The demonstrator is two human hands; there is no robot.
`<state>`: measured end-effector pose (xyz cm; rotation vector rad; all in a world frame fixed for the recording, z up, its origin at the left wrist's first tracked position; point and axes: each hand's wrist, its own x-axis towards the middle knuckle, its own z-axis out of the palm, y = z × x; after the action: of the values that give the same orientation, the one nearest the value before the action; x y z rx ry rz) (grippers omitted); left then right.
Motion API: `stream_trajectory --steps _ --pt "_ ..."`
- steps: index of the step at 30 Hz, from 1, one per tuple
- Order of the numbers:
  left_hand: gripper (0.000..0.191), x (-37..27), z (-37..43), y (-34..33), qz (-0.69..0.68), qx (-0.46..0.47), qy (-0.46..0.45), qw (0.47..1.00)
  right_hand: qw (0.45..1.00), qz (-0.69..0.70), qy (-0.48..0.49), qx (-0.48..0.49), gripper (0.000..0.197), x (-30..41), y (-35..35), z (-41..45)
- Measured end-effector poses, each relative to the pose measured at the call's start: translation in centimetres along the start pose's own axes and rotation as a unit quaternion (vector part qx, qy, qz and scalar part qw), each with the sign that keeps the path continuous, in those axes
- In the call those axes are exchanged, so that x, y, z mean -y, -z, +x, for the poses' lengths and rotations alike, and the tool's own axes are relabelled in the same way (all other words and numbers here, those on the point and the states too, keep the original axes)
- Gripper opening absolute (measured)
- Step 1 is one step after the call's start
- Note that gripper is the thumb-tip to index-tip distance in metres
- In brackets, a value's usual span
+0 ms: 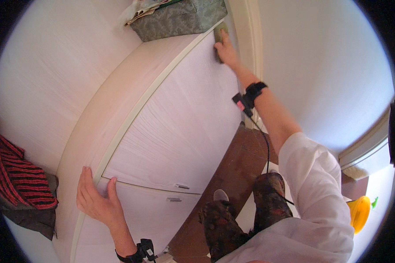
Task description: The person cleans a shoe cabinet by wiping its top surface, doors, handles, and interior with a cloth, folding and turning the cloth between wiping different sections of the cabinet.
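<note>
My right hand presses a greenish-brown cloth or sponge, blurred, flat against the far upper corner of a pale wood-grain cabinet door. My left hand rests over the front edge of the cabinet's shelf ledge. Its thumb is spread from the fingers and it holds nothing. Below the left hand's thumb, a second cabinet door meets the first along a narrow seam. Small metal handles sit near the lower end of that seam.
A grey patterned fabric box with bags in it stands at the ledge's far end. Red-and-black striped cloth lies at the left. A cream door frame borders the cabinet. Underfoot is brown tiled floor; a yellow object is at right.
</note>
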<state>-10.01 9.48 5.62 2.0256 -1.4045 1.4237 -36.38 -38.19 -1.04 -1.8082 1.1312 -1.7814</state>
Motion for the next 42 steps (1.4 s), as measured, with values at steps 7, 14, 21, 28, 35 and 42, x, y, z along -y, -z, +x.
stream_trajectory --steps 7,14,21,28,35,42 --pt "0.063 -0.1 -0.1 0.0 0.012 -0.009 -0.018 1.0 1.0 -0.01 0.013 -0.012 0.07 2.2 -1.7 -4.1" --pt "0.059 -0.3 0.3 -0.2 0.002 -0.002 -0.015 1.0 0.978 0.012 0.152 0.143 0.073 11.8 -2.9 -23.4" --pt "0.058 0.0 0.4 -0.2 -0.021 -0.004 -0.027 0.999 0.996 0.015 0.068 0.05 0.063 8.0 -4.1 -17.1" --pt "0.058 0.3 -0.1 -0.2 0.014 -0.001 -0.042 0.999 0.995 -0.016 -0.094 -0.028 0.064 -1.7 -2.9 -4.0" --pt "0.057 -0.4 0.5 -0.6 -0.017 -0.013 -0.039 0.999 0.972 0.08 -0.189 -0.114 0.064 -4.4 -6.6 -14.9" --pt "0.058 0.6 0.1 -0.7 -0.018 -0.018 -0.034 0.999 0.974 0.109 -0.136 0.146 0.063 15.8 -9.1 -40.6"
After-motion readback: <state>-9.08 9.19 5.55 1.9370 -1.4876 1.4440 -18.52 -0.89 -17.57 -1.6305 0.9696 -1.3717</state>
